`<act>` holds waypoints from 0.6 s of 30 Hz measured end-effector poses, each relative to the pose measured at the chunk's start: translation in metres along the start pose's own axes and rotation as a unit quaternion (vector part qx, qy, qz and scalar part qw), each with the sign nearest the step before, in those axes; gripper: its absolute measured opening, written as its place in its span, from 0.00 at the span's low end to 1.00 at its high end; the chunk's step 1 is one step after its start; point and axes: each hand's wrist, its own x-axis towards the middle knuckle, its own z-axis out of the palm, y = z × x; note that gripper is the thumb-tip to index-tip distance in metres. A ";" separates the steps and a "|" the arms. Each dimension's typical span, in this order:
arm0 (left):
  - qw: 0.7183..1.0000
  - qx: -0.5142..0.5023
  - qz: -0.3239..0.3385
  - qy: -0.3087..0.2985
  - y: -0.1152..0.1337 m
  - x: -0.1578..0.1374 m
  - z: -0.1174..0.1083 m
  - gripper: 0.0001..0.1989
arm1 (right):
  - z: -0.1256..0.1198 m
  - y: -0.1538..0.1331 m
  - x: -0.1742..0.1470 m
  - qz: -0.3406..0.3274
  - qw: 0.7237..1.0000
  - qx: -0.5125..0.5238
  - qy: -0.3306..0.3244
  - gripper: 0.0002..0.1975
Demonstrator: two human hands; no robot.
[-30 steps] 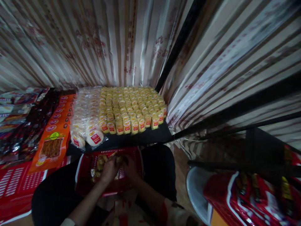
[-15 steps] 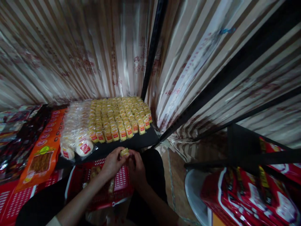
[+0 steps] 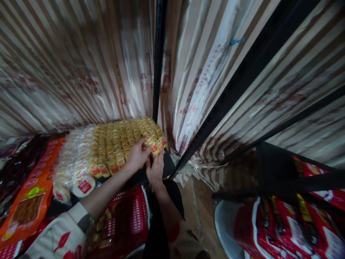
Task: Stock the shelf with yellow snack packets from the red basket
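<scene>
Rows of small yellow wrapped snack cakes (image 3: 120,144) stand on a black shelf (image 3: 168,163). At the right front end of the rows, my left hand (image 3: 138,155) pinches one yellow wrapped snack cake (image 3: 154,148) with a red label. My right hand (image 3: 155,171) is just below, its fingers pressed together against the same cake's front and right side. Some fingertips are hidden behind the wrapper. Under my forearms sits a red plastic basket (image 3: 147,208) with several loose yellow packs (image 3: 104,226) in it.
Left of the yellow rows lie round white wrapped cakes (image 3: 84,185), an orange snack bag (image 3: 29,201) and dark packages (image 3: 20,165). A black metal post (image 3: 159,61) and pleated curtain (image 3: 113,72) rise behind. At right are red snack bags (image 3: 291,226) and a pale tub (image 3: 225,226).
Both hands have moved forward and up from above the red basket to the right front of the rows, carrying the yellow snack cake. The view has shifted slightly.
</scene>
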 end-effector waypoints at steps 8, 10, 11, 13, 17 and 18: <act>0.999 0.009 0.028 -0.034 0.010 0.034 0.036 0.18 | -0.002 0.006 0.001 0.016 1.000 0.003 0.007 0.30; 0.998 0.026 0.032 -0.040 0.008 0.039 0.044 0.18 | -0.003 0.006 0.005 0.022 1.000 0.006 0.011 0.28; 0.998 0.035 0.036 -0.043 0.008 0.041 0.047 0.18 | -0.004 0.006 0.006 0.022 1.000 0.011 0.013 0.28; 0.996 0.052 0.044 -0.050 0.007 0.045 0.052 0.18 | -0.003 0.006 0.008 0.019 0.999 0.022 0.017 0.27; 0.993 0.089 0.054 -0.057 0.009 0.050 0.059 0.17 | -0.003 0.004 0.008 0.014 1.000 0.015 0.018 0.26; 0.991 0.102 0.059 -0.059 0.009 0.051 0.061 0.16 | -0.004 0.003 0.008 0.014 1.000 0.011 0.017 0.26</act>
